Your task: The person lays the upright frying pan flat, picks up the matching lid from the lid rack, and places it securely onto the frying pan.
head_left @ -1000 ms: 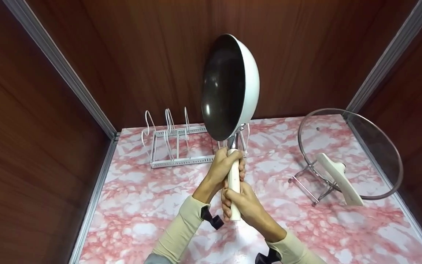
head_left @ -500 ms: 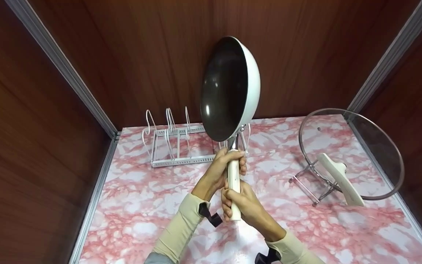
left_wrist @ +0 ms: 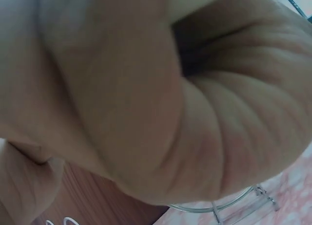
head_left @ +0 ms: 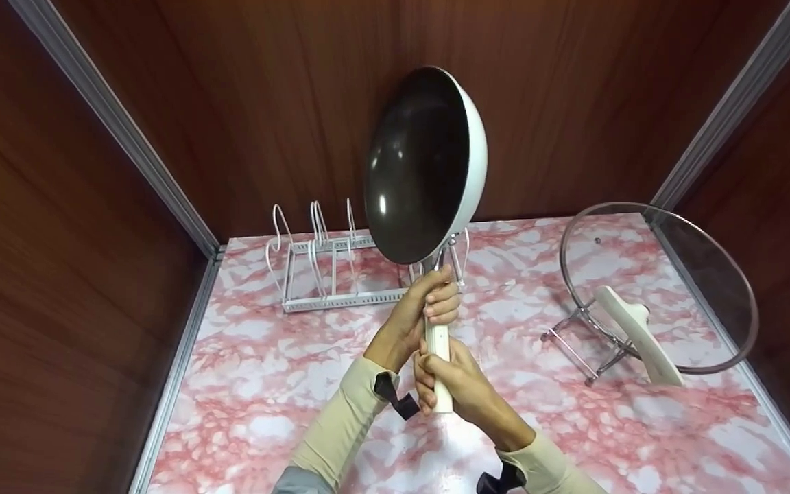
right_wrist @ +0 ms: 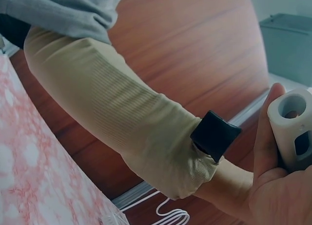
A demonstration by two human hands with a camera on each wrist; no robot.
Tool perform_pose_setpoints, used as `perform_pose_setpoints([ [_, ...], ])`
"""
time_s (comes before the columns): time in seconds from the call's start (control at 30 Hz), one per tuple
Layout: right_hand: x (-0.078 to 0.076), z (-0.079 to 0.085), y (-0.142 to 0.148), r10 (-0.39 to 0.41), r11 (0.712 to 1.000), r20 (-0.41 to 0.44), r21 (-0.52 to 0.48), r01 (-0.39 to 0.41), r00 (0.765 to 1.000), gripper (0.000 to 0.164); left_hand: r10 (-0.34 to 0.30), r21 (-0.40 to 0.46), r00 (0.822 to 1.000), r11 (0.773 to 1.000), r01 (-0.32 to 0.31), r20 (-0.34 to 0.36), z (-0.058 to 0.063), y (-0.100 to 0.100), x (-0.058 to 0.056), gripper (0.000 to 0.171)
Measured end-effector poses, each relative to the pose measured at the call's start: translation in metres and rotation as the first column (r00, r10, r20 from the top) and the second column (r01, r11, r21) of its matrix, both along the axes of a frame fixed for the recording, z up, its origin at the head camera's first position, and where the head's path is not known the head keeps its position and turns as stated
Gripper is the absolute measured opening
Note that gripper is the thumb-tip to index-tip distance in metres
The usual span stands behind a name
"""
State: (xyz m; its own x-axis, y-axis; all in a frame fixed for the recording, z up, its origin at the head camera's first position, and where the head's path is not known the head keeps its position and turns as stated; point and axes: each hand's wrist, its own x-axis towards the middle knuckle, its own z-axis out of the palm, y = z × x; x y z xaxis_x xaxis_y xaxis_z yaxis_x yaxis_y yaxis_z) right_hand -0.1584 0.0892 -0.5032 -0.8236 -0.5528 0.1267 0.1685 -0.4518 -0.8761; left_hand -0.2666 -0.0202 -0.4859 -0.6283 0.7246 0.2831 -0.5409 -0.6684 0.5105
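Note:
A wok with a dark inside and white outside is held up by its cream handle, its bowl pointing up and its open side turned left. The left hand grips the upper handle close to the bowl, its fingers wrapped round the front. Lower down, the right hand grips near the handle's end, thumb across it. In the left wrist view, a hand fills most of the frame and hides nearly all of the handle. The right wrist view shows the handle's hollow end close up.
Behind the wok, a white wire rack stands on the red-and-white marbled table. At right, a glass lid with a cream handle leans in a small metal stand. Brown wood-grain panels enclose the back and sides.
The wok has turned slightly, showing more of its dark inside. The left hand has shifted its hold, with its fingers now over the front of the handle. The right hand stays put.

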Motion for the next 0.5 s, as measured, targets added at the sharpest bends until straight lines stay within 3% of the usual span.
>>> perform_pose_setpoints([
  [0.13,0.0,-0.001,0.001,0.012,1.0,0.004,-0.001,-0.012,1.0,0.011,0.063,-0.08,0.998,0.995,-0.063,0.003,0.002,0.0,0.003,0.038],
  [0.23,-0.001,-0.002,0.001,0.017,1.0,0.008,0.011,-0.017,1.0,0.011,0.151,-0.176,0.988,0.973,-0.151,-0.015,0.003,0.001,0.006,0.036],
  [0.37,-0.002,-0.002,0.001,0.024,0.999,0.028,0.037,-0.025,0.999,0.011,0.27,-0.306,0.961,0.911,-0.277,-0.066,0.003,0.002,0.009,0.034],
  [0.5,-0.003,-0.001,0.001,0.025,0.997,0.035,0.067,-0.027,0.999,0.01,0.34,-0.379,0.935,0.855,-0.353,-0.103,0.001,0.004,0.01,0.037],
])
